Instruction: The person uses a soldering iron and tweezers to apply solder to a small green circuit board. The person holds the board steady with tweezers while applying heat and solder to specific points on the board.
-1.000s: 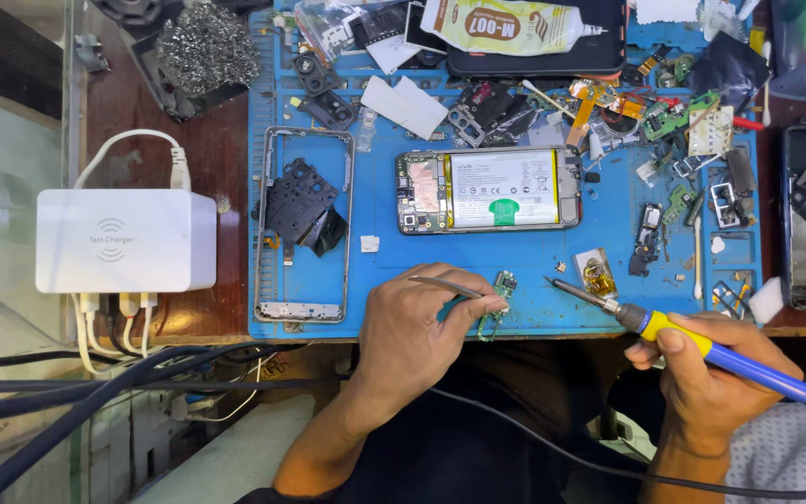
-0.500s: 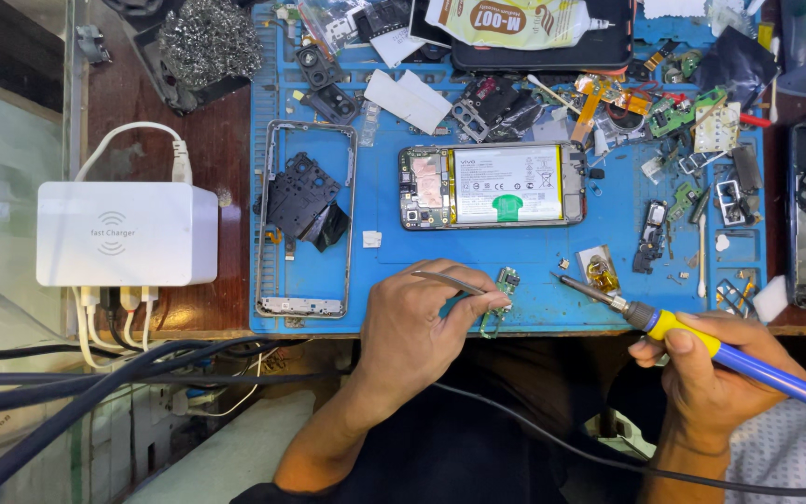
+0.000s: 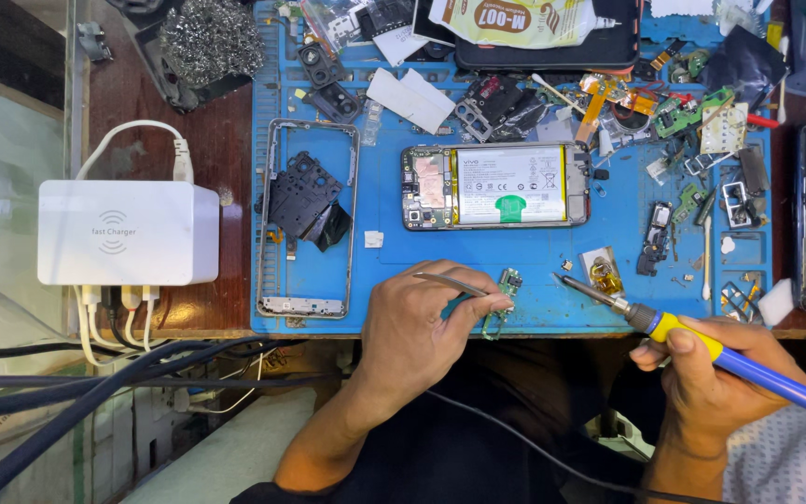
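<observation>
Left hand (image 3: 412, 327) pinches tweezers (image 3: 454, 283) on a small green circuit board (image 3: 509, 281); right hand (image 3: 715, 378) grips soldering iron (image 3: 701, 341). Board appears light and fragile: best held by its edges.

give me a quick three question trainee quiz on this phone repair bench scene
1. True or false: the right hand holds the yellow-and-blue soldering iron.
2. What does the left hand pin with metal tweezers? A) small green circuit board B) steel wool
3. What lies left of the opened phone with white battery on the blue work mat?

Key: 1 true; 2 A; 3 a bare metal phone frame.
</observation>
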